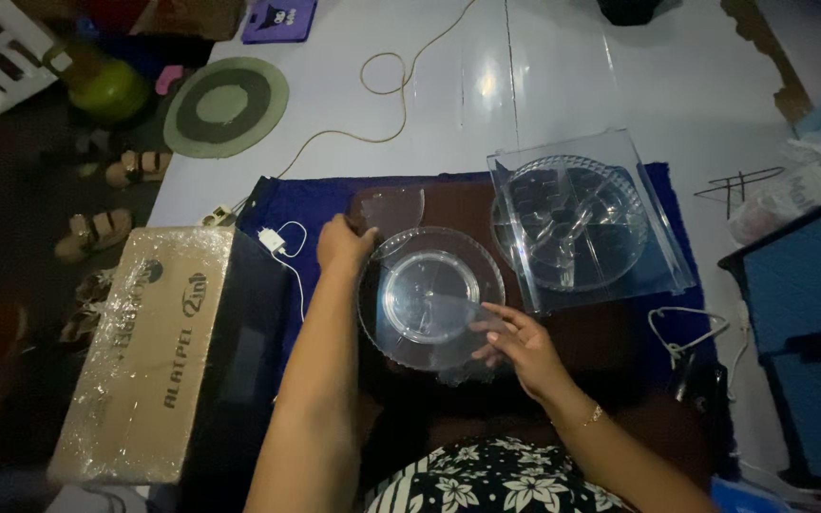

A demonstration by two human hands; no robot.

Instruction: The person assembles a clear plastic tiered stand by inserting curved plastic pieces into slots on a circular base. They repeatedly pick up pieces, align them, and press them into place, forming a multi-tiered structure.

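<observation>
Handling: a round clear plastic tray (429,296) on the dark cloth (448,204), both hands on it.
Left hand (342,242): curled over the tray's far left rim, fingers closed on the edge; a smaller clear half-round piece (393,209) lies just beyond the knuckles.
Right hand (515,344): at the near right rim, fingers spread and lightly bent, tips touching the clear edge rather than clamped round it.
Tray position: centre of the cloth, straight ahead of the person, flat or nearly so.
Beside it: a second clear divided dish (567,223) in its square clear box (662,247), to the right, apart from the tray.
Left of cloth: a wrapped cardboard box (149,351); a white charger and cable (276,242) near the left wrist.
Step, as judged: steadying and lining up the tray, not lifting it.
Next move calls for: a level two-handed hold, since the thin plastic looks apt to flex and is hard to see in this dim light.
</observation>
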